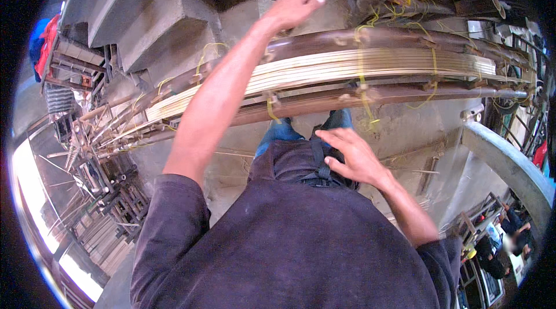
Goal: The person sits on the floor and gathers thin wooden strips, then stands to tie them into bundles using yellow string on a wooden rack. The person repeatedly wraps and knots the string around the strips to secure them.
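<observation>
A long bundle of pale, thin strips (359,67) lies crosswise in front of me between two dark brown poles. Yellow ties (362,68) loop around the poles at intervals. My left hand (292,10) reaches across the bundle, past the far pole (324,41). Its fingers bend down out of sight, so what they may hold is hidden. Low in front of my waist is my right hand (356,157), fingers stretched out and apart with nothing in them. A black strap (320,158) hangs beside its fingertips, on the near side of the near pole (336,103).
Concrete steps (156,19) rise at the far left. More poles and yellow ties (399,8) crowd the far right. A grey curved beam (512,152) stands at the right, with a person (515,233) beyond it. Stacked wooden pieces (113,245) lie at the left.
</observation>
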The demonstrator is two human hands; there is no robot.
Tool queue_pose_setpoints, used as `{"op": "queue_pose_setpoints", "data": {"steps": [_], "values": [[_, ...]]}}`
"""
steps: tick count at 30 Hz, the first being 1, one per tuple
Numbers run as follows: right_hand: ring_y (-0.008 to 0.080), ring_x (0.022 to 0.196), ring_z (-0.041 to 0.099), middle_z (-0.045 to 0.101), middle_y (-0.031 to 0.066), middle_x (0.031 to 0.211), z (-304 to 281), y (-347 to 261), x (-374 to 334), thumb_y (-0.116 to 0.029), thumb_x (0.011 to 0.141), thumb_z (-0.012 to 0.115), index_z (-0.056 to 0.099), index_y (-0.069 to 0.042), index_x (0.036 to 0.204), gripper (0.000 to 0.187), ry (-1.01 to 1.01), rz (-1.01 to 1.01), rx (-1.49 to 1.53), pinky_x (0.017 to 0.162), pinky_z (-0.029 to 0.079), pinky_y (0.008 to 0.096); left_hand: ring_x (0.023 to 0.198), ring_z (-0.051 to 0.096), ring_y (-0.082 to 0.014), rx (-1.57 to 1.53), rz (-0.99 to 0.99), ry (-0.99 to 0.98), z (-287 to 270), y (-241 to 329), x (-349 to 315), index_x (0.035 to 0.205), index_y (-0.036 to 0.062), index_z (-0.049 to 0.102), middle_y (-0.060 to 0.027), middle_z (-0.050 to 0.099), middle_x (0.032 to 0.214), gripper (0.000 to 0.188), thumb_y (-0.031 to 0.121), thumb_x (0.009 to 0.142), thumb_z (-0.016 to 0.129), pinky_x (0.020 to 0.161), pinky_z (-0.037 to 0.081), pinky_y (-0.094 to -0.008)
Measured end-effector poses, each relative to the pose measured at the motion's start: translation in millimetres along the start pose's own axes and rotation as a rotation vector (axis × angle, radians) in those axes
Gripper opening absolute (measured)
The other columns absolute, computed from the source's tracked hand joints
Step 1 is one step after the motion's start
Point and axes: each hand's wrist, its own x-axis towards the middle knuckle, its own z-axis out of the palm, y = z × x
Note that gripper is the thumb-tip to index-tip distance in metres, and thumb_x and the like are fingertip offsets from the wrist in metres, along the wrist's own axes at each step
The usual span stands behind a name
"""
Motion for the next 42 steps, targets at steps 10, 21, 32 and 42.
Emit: {"op": "queue_pose_setpoints", "data": {"steps": [10,21,32,42], "values": [[0.0143,0.07,0.06,0.065,0.0062,0.079,16,-151,93,-0.012,0.088,0.059,0.065,-0.004,0.077,0.015,0.505,-0.223,-0.185,0.066,0.05,0.0279,0.091,0.059,-0.0393,-0.044,0.159,-0.046,-2,-61,-204,0.101,0.0058,0.063,-0.0196,0.064,0.096,0.029,0.026,0.093,0.043,0.081,0.047,-0.0456],[0.0158,0.081,0.06,0.064,0.0056,0.073,91,-59,98,-0.01,0.085,0.059,0.066,-0.004,0.086,0.009,0.234,0.546,0.3,0.075,0.047,0.0295,0.08,0.061,-0.0379,0.026,0.119,0.089,13,-47,-209,0.091,0.0064,0.064,-0.021,0.063,0.084,0.019,0.017,0.086,0.049,0.076,0.048,-0.0481],[0.0327,0.093,0.06,0.063,0.02,0.101,-13,-173,275,-0.037,0.089,0.056,0.051,0.0,0.119,0.047,0.051,-0.027,-0.699,0.083,0.047,0.0384,0.068,0.059,-0.0398,-0.045,0.072,0.385,26,-48,-211,0.073,0.0042,0.061,-0.0194,0.06,0.068,0.027,0.025,0.088,0.052,0.064,0.046,-0.0487],[0.0343,0.102,0.058,0.061,0.0199,0.1,68,-74,112,-0.012,0.088,0.05,0.054,0.001,0.099,0.018,-0.153,-0.113,0.188,0.088,0.043,0.0452,0.067,0.061,-0.0266,0.03,0.021,0.381,27,-40,-216,0.084,0.0026,0.066,-0.0136,0.064,0.074,0.029,0.029,0.09,0.054,0.065,0.049,-0.0334]]}}
